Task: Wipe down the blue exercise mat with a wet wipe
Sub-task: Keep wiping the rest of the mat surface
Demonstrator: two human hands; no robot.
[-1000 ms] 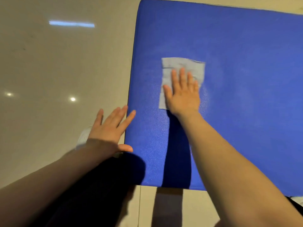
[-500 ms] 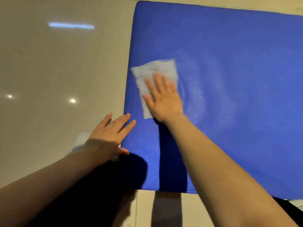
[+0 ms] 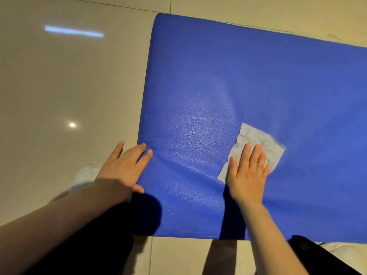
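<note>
Blue exercise mat (image 3: 258, 80) is lying flat on the tiled floor (image 3: 59, 86). Right hand (image 3: 247, 173), fingers straight and spread, is pressing the wet wipe (image 3: 256, 139) flat against the mat, inward from its near edge. Left hand (image 3: 123, 167), flat with fingers extended, is resting across the mat's left edge near the near-left corner, fingertips touching the blue surface.
</note>
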